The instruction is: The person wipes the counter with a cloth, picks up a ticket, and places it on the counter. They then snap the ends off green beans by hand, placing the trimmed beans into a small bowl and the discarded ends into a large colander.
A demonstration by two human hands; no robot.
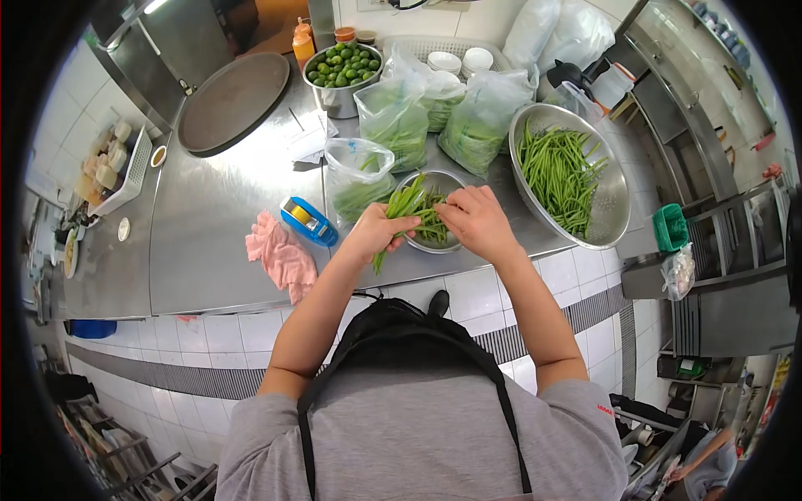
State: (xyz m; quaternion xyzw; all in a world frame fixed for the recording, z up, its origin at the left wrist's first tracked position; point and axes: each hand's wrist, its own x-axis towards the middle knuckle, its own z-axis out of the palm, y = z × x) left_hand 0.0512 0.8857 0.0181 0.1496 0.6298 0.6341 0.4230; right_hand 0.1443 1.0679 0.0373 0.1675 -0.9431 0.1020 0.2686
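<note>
A bunch of green beans is gripped in my left hand, its fingers wrapped round the stems. My right hand is closed in a pinch at the tips of the bunch; whatever sits between its fingertips is too small to make out. Below both hands stands a small metal bowl with green bean pieces inside. Right of it, a large metal colander holds many loose green beans. Just left of the bowl is an open plastic bag of green beans.
More filled plastic bags stand behind, near a pot of green limes. On the left lie a blue tape dispenser, a pink cloth and a large round tray. The steel table's front edge runs before me.
</note>
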